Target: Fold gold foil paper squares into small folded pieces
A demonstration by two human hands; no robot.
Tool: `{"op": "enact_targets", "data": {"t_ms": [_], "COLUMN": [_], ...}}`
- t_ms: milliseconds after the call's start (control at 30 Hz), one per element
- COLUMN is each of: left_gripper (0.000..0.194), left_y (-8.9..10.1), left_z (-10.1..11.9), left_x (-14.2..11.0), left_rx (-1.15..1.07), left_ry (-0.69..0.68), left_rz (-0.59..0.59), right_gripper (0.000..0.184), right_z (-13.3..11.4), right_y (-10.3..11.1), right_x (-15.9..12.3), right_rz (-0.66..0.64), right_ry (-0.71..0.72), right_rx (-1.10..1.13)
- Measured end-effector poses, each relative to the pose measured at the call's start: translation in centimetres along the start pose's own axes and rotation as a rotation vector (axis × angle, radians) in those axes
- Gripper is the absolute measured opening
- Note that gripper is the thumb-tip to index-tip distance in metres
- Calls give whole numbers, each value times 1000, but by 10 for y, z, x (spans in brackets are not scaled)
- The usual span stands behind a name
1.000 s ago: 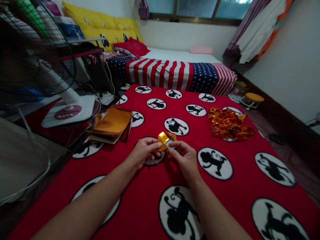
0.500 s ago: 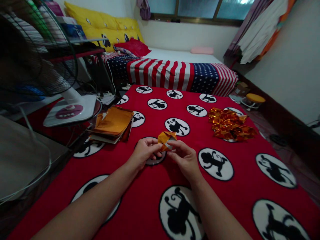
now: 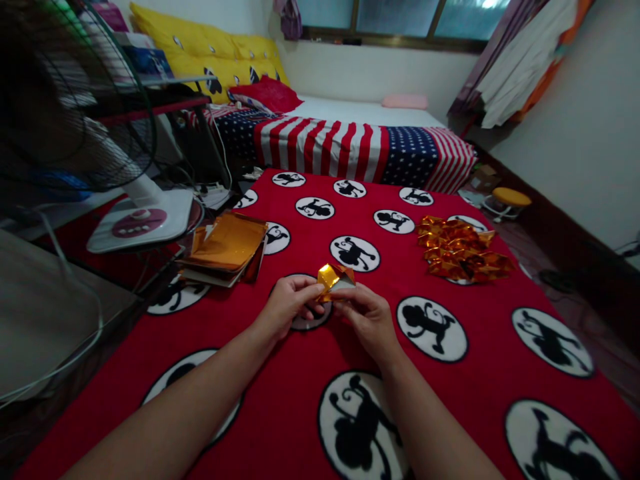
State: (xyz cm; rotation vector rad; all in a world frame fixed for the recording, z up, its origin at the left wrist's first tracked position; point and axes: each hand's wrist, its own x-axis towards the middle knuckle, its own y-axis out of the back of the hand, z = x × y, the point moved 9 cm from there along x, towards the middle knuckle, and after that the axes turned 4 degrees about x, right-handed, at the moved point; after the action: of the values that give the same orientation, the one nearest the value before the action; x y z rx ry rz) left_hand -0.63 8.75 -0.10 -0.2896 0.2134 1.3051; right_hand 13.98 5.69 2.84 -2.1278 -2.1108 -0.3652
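A small folded piece of gold foil paper point(image 3: 329, 275) is held above the red cloth, its pale inner side partly showing. My left hand point(image 3: 293, 301) pinches its left edge between thumb and fingers. On the other side, my right hand point(image 3: 367, 313) is closed on the right edge, with fingers along the pale inner face. The fingertips cover part of the folds. To the left lies a stack of flat gold foil sheets point(image 3: 227, 243). Several shiny folded gold foil pieces point(image 3: 460, 250) are grouped at the right.
The red cloth point(image 3: 280, 413) with monkey prints covers the surface under my hands. A fan point(image 3: 145, 217) stands at the left beside a small table. Behind is a bed with a striped, starred cover point(image 3: 345, 147). A yellow-topped stool point(image 3: 510, 196) stands at far right.
The foil piece has tilted slightly in my fingers, and its left face now catches bright light. My right fingers have shifted a little along its edge. Everything else looks the same.
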Motion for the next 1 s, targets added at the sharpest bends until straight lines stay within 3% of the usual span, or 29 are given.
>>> {"op": "enact_targets", "data": {"t_ms": [233, 600, 1000], "left_gripper": [37, 35, 26], "left_y": [0, -8, -15], "left_z": [4, 4, -3], "left_x": [-2, -3, -3], "left_rx": [21, 119, 284], "left_ry": [-29, -68, -69], "left_rz": [3, -56, -128], "right_gripper": [14, 20, 22], "right_z": [5, 14, 5], "right_y": [0, 1, -5], "right_x": [-1, -5, -7], "right_rz": [9, 107, 32], "right_ry": [-26, -197, -120], "right_rx": [14, 147, 151]}}
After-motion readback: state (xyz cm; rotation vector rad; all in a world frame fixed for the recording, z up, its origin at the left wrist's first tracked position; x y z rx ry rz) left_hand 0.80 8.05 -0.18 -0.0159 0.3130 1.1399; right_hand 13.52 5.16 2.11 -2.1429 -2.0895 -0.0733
